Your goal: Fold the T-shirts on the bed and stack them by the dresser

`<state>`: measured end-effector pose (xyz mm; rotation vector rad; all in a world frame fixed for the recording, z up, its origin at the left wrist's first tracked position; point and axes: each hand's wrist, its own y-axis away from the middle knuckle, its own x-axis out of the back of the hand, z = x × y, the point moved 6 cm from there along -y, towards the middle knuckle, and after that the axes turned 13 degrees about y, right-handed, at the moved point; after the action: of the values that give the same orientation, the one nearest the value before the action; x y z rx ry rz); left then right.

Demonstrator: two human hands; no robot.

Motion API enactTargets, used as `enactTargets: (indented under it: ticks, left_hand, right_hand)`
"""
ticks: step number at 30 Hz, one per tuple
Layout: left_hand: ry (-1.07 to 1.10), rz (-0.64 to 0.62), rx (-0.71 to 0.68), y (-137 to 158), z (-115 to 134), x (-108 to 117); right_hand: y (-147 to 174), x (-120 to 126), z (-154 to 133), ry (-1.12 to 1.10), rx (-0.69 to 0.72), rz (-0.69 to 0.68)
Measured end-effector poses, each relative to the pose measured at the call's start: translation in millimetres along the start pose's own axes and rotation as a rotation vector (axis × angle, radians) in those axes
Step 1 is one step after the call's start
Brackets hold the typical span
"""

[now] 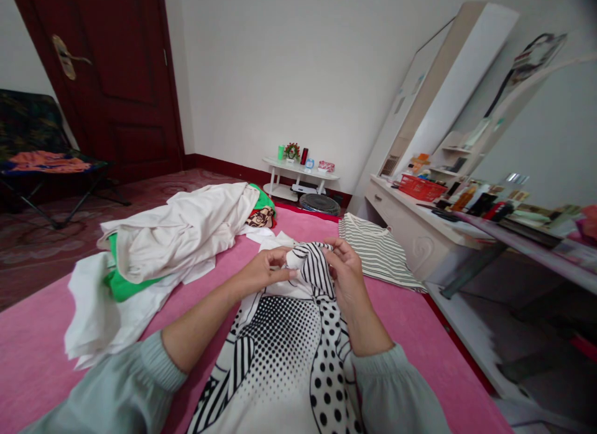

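While both hands work at the far end of a black-and-white patterned garment (pixel 289 334), the left hand (pixel 261 273) is curled nearly closed, thumb and fingers pinching a rolled white-and-striped fold of it, and the right hand (pixel 345 272) is likewise closed on the striped edge just beside, fingers bent over the cloth. Garment lies on the pink bed cover (pixel 37 334), directly under and toward the body from the hands; long axis runs from the person's lap away toward the hands, the gathered end pointing to the far side of the bed. Dotted and striped panels spread flat between the forearms. Left of the left hand, near but apart: a heap of white and green clothes (pixel 168 235). Just beyond the right hand: a folded striped shirt (pixel 377 250). Well right of the right hand, a cluttered desk (pixel 410 216) with a red basket (pixel 422 186). Risk, as judged: grips are fingertip pinches on a small bunch of thin cloth, so a tug could slip the fold loose and unroll it; pulling unevenly could skew the flat part.
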<state>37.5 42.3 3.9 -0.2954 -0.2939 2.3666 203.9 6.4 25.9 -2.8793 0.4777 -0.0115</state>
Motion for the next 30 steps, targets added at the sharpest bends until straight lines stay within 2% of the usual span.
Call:
enactTargets:
  ticks: [4,8,10,13,16,18,20,23,25,27,30]
  left_hand:
    - [0.185,0.153,0.104,1.8,-1.1,9.3]
    - [0.291,0.261,0.074,3.1,4.5,15.2]
    - [0.301,0.301,0.03,2.7,8.8,16.7]
    - [0.271,0.317,-0.049,0.8,15.5,15.5]
    - [0.192,0.309,-0.111,-0.7,21.1,12.1]
    - [0.098,0.302,-0.158,-0.9,25.6,9.4]
    - [0.003,0.291,-0.2,-0.6,30.2,6.2]
    - [-0.067,0.277,-0.241,0.0,35.2,1.7]
    - [-0.071,0.254,-0.272,0.1,36.4,-0.1]
    - [-0.101,0.249,-0.294,0.1,33.0,2.2]
    - [-0.27,0.326,-0.277,0.4,17.0,17.4]
  right_hand:
    - [-2.1,3.4,3.9,0.001,0.006,0.022]
    - [-3.7,4.7,6.4,0.026,0.013,-0.024]
    - [-6.1,4.9,12.9,0.114,0.002,-0.076]
    - [-10.8,6.3,23.0,0.367,0.03,-0.106]
    - [-11.7,5.3,17.8,0.546,0.139,-0.062]
    - [-8.1,-1.5,7.9,0.57,0.187,-0.091]
    - [-2.6,-11.6,-1.5,0.541,0.189,-0.187]
    - [1.5,-17.5,-4.8,0.42,0.091,-0.27]
    - [-2.7,-7.0,3.8,0.279,-0.027,-0.194]
    - [-9.8,13.5,20.0,0.161,-0.152,-0.038]
    - [-17.2,44.3,46.7,0.126,-0.293,0.138]
